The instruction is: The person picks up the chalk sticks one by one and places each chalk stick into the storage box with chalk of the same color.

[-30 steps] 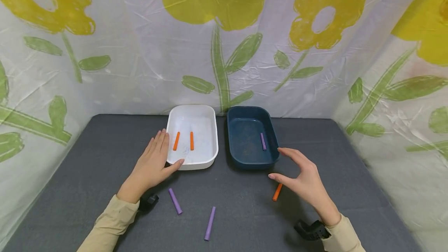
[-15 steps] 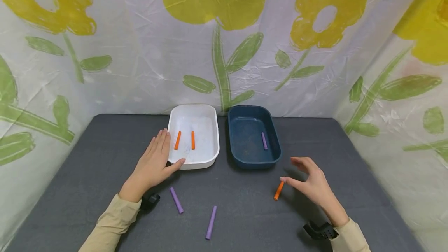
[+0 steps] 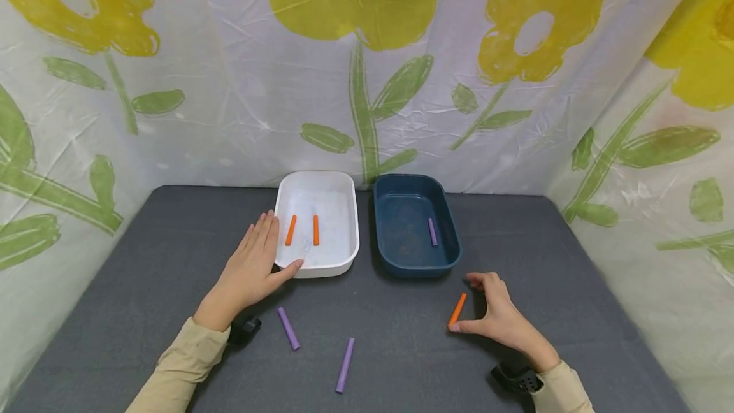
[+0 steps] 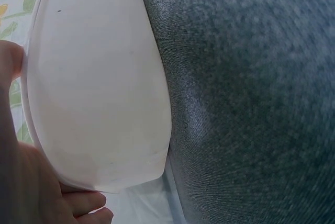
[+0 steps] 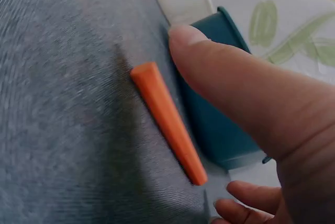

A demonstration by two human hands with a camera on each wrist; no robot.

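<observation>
My left hand [image 3: 246, 278] lies with straight fingers along the left side of a white tray [image 3: 323, 270], thumb at its near edge. In the left wrist view, fingers show around the tray's outer wall [image 4: 99, 88]. On the right, an orange chalk-like stick [image 3: 457, 310], slightly tapered, lies on the dark cloth in front of a dark blue tray [image 3: 415, 271]. My right hand [image 3: 501, 316] is around this stick, thumb close to its near end and curved fingers beyond its far end. The right wrist view shows a gap between thumb and stick [image 5: 168, 122].
Two orange sticks [image 3: 290, 230] lie in the white tray, and one purple stick [image 3: 432, 232] lies in the blue tray. Two more purple sticks [image 3: 345, 365] rest on the cloth nearer the front. A flower-printed curtain [image 3: 241, 113] stands behind the table.
My right hand has moved from beside the blue tray down and nearer to the orange stick, its thumb now by the near end. My left hand has stayed at the white tray.
</observation>
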